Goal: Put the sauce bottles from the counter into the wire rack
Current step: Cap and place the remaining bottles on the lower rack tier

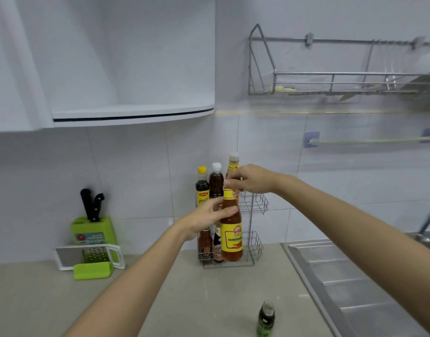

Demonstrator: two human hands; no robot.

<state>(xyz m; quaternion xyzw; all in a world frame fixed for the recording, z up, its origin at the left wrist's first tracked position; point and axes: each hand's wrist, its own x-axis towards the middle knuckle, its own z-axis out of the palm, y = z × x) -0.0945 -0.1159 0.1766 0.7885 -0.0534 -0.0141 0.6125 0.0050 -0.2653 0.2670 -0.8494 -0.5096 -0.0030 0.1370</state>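
A chili sauce bottle [231, 235] is gripped by the left hand [206, 218] at its neck, its cap pinched by the right hand [251, 178], before the wire rack [254, 215], where five bottles are already stowed; a green bottle [265, 318] is left on the near bench [184, 300].

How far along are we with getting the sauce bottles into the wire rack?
Mostly done. Five bottles already stand in the two-tier wire rack: three on the upper tier, two on the lower. In hand: the left hand and right hand both hold the large orange chilli sauce bottle with the yellow label in front of the rack. Left: the small dark green bottle on the counter.
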